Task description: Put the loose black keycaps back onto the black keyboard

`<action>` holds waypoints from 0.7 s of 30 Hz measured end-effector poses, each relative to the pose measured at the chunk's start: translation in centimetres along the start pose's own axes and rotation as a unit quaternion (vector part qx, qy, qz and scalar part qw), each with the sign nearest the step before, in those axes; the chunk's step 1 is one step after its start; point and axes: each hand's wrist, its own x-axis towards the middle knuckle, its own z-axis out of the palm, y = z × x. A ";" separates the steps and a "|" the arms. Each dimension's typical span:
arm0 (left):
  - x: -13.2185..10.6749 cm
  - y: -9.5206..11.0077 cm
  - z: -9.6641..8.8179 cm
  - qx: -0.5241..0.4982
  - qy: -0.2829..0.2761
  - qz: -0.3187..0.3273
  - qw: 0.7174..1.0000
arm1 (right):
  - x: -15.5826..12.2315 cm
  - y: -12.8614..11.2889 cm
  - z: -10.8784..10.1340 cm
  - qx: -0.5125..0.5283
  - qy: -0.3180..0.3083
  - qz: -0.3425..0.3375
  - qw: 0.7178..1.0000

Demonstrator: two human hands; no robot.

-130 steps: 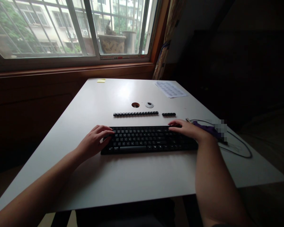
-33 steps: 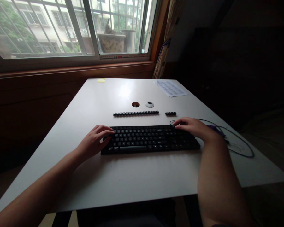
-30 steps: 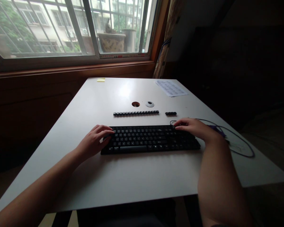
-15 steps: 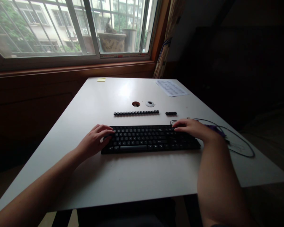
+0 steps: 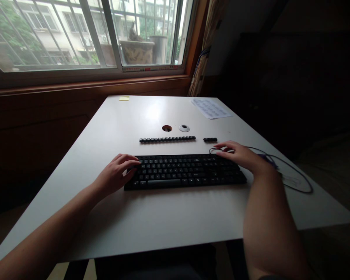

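A black keyboard lies on the white table in front of me. My left hand rests on the keyboard's left end, fingers curled over the keys and thumb at its side. My right hand hovers at the keyboard's far right corner. Its thumb and forefinger are drawn together in a pinch, and what they hold is too small to make out. Beyond the keyboard lie a long row of loose black keycaps and a short row of keycaps.
A dark cable loops on the table right of the keyboard. Behind the keycaps are a round cable hole and its white cap. A printed sheet and a yellow note lie near the window.
My right hand has lifted a little off the keyboard's far right corner and shifted toward the short keycap row. The left hand and the keyboard have stayed put.
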 end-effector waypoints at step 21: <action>0.2 0.2 -0.1 -0.004 0.008 0.003 1.000 | 1.3 3.1 0.9 -0.027 -0.048 0.023 0.998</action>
